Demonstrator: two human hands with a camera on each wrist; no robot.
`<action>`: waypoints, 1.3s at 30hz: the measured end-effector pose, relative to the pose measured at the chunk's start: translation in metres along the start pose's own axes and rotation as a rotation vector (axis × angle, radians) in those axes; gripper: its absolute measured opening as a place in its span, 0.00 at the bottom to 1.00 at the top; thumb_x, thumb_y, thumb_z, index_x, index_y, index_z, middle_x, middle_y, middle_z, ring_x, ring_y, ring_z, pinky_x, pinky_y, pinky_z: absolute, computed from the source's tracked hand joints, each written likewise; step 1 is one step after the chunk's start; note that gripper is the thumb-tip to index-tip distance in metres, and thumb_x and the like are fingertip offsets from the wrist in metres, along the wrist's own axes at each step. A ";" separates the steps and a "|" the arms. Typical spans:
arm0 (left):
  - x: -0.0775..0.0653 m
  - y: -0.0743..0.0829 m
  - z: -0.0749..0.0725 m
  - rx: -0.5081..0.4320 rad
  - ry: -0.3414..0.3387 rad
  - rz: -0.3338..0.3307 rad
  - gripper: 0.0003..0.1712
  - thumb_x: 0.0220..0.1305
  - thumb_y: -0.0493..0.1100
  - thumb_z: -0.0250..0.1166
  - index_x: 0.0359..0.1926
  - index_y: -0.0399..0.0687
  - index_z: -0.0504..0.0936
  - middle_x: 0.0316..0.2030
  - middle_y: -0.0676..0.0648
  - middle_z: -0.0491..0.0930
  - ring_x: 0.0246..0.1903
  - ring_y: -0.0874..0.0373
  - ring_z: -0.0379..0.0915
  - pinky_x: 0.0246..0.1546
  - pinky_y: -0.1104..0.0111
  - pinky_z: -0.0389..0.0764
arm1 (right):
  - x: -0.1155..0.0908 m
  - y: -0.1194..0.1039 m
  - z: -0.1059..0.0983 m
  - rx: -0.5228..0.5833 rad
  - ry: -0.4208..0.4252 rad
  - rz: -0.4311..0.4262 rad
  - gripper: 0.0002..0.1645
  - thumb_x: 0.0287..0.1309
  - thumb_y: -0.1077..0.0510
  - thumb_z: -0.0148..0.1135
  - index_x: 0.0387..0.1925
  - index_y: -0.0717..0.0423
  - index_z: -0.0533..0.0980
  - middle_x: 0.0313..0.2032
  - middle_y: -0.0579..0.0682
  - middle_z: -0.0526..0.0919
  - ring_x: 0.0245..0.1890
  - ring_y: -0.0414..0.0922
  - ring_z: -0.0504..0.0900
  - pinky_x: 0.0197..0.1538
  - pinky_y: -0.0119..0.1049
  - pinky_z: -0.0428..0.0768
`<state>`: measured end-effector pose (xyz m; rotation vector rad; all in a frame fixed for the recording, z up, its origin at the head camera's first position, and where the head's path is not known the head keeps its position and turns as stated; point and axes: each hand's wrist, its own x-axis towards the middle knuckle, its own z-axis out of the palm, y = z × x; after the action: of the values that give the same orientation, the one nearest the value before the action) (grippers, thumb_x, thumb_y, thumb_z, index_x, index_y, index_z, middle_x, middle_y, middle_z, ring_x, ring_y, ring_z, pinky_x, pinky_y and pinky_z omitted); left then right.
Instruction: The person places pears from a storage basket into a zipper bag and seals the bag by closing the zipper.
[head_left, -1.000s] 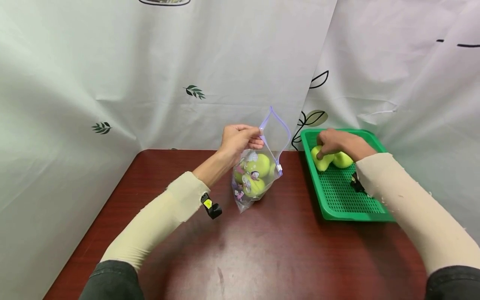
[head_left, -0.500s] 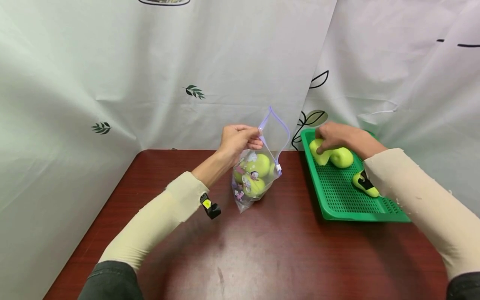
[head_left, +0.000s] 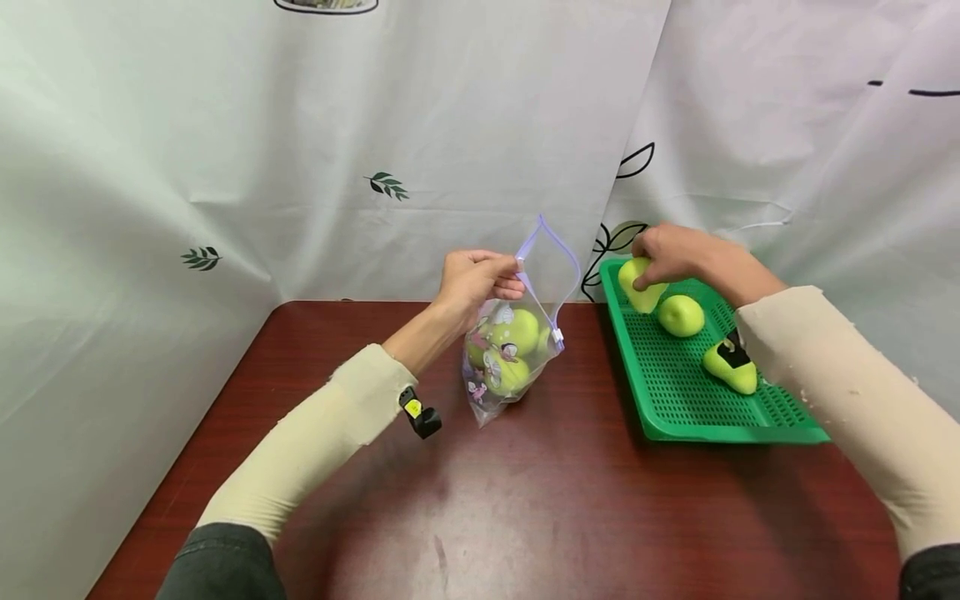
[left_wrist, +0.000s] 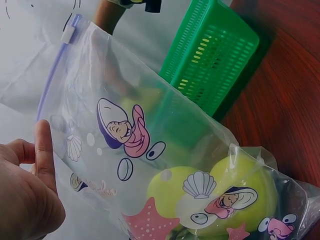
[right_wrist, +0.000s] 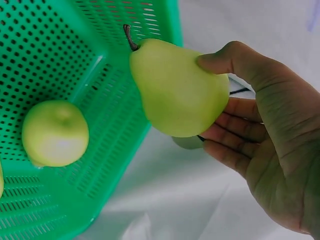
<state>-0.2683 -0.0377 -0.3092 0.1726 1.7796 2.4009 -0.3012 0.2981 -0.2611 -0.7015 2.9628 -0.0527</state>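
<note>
A bag (head_left: 486, 410) holding fruits (head_left: 516, 331) sits below a left hand (head_left: 474, 279) near the far edge of the table (head_left: 487, 517), before a curtain (head_left: 465, 125) and left of a basket (head_left: 720, 434), where one fruit (head_left: 681, 317) lies behind a pear (head_left: 739, 380), while another pear (right_wrist: 175, 92) is in a right hand (head_left: 671, 252) at the basket's far left corner

White cloth (head_left: 480, 108) hangs behind a glossy red-brown counter (head_left: 517, 500). A printed green leaf sprig (head_left: 388, 186) shows above the counter's far edge.

Red-brown table (head_left: 465, 517); green basket (head_left: 720, 434) on it; bag's (head_left: 517, 358) contact unclear.
</note>
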 end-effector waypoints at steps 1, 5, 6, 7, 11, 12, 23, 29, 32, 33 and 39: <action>0.000 0.000 0.000 0.000 0.000 0.000 0.12 0.74 0.26 0.67 0.52 0.16 0.88 0.22 0.43 0.89 0.19 0.60 0.88 0.28 0.70 0.98 | 0.000 0.001 -0.002 0.000 0.009 0.008 0.25 0.55 0.51 0.83 0.44 0.66 0.84 0.38 0.57 0.88 0.37 0.50 0.83 0.39 0.44 0.87; 0.001 0.000 0.002 -0.004 -0.005 0.004 0.13 0.74 0.26 0.66 0.53 0.16 0.87 0.22 0.43 0.89 0.19 0.60 0.88 0.28 0.70 0.98 | -0.002 0.003 -0.013 0.001 0.041 0.025 0.29 0.57 0.50 0.83 0.48 0.69 0.83 0.41 0.60 0.88 0.40 0.53 0.85 0.44 0.50 0.91; 0.001 0.000 0.003 -0.008 -0.005 0.006 0.13 0.73 0.25 0.66 0.52 0.16 0.87 0.22 0.43 0.89 0.19 0.60 0.88 0.27 0.70 0.97 | -0.003 0.004 -0.016 0.002 0.047 0.023 0.30 0.58 0.50 0.83 0.49 0.70 0.83 0.41 0.61 0.88 0.40 0.54 0.85 0.45 0.51 0.91; 0.002 -0.001 0.003 -0.012 -0.006 0.008 0.13 0.73 0.25 0.66 0.52 0.16 0.87 0.22 0.43 0.89 0.18 0.60 0.88 0.27 0.70 0.97 | -0.003 0.004 -0.019 0.001 0.054 0.022 0.30 0.59 0.50 0.83 0.50 0.70 0.83 0.41 0.61 0.88 0.41 0.54 0.85 0.45 0.51 0.91; 0.003 -0.002 0.004 -0.026 -0.007 0.014 0.13 0.73 0.24 0.66 0.52 0.15 0.87 0.21 0.43 0.89 0.18 0.59 0.88 0.27 0.70 0.97 | -0.006 0.003 -0.031 0.000 0.083 0.008 0.33 0.61 0.50 0.82 0.55 0.73 0.82 0.44 0.63 0.88 0.43 0.56 0.85 0.48 0.53 0.91; 0.003 -0.001 0.004 -0.028 -0.006 0.015 0.13 0.73 0.24 0.66 0.52 0.15 0.87 0.21 0.43 0.89 0.18 0.59 0.88 0.26 0.70 0.97 | -0.007 0.003 -0.034 -0.001 0.090 0.005 0.34 0.62 0.50 0.81 0.56 0.74 0.82 0.45 0.64 0.88 0.44 0.57 0.85 0.49 0.54 0.91; 0.007 0.001 0.004 -0.030 -0.006 0.023 0.11 0.72 0.24 0.66 0.50 0.17 0.88 0.21 0.43 0.89 0.18 0.59 0.88 0.26 0.70 0.97 | -0.010 -0.005 -0.052 0.013 0.203 0.001 0.35 0.64 0.49 0.80 0.59 0.73 0.81 0.52 0.71 0.88 0.51 0.63 0.86 0.55 0.61 0.90; 0.007 0.001 0.002 -0.015 -0.002 0.023 0.13 0.73 0.24 0.66 0.52 0.16 0.87 0.21 0.43 0.89 0.18 0.60 0.88 0.27 0.70 0.97 | -0.011 -0.015 -0.060 0.052 0.326 -0.032 0.34 0.64 0.51 0.81 0.60 0.72 0.81 0.56 0.73 0.87 0.56 0.67 0.86 0.59 0.64 0.88; 0.007 0.002 0.002 -0.011 0.001 0.025 0.13 0.72 0.24 0.66 0.53 0.15 0.87 0.21 0.43 0.89 0.18 0.60 0.88 0.27 0.70 0.97 | -0.013 -0.022 -0.066 0.073 0.406 -0.049 0.34 0.63 0.52 0.82 0.62 0.70 0.82 0.56 0.71 0.87 0.57 0.66 0.86 0.58 0.62 0.85; 0.007 0.002 0.002 -0.010 0.000 0.025 0.13 0.72 0.24 0.66 0.53 0.15 0.87 0.21 0.43 0.89 0.18 0.60 0.88 0.27 0.70 0.97 | -0.014 -0.025 -0.069 0.085 0.431 -0.054 0.34 0.62 0.53 0.82 0.62 0.70 0.82 0.57 0.71 0.87 0.58 0.66 0.85 0.58 0.61 0.84; 0.007 0.002 0.002 -0.007 0.001 0.023 0.16 0.73 0.24 0.66 0.56 0.14 0.86 0.21 0.44 0.89 0.18 0.60 0.88 0.27 0.71 0.97 | -0.016 -0.045 -0.077 0.139 0.505 -0.084 0.34 0.62 0.52 0.82 0.64 0.67 0.82 0.59 0.68 0.88 0.61 0.63 0.84 0.63 0.60 0.82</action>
<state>-0.2746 -0.0348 -0.3064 0.1917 1.7793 2.4226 -0.2744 0.2665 -0.1811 -0.9079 3.3476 -0.5094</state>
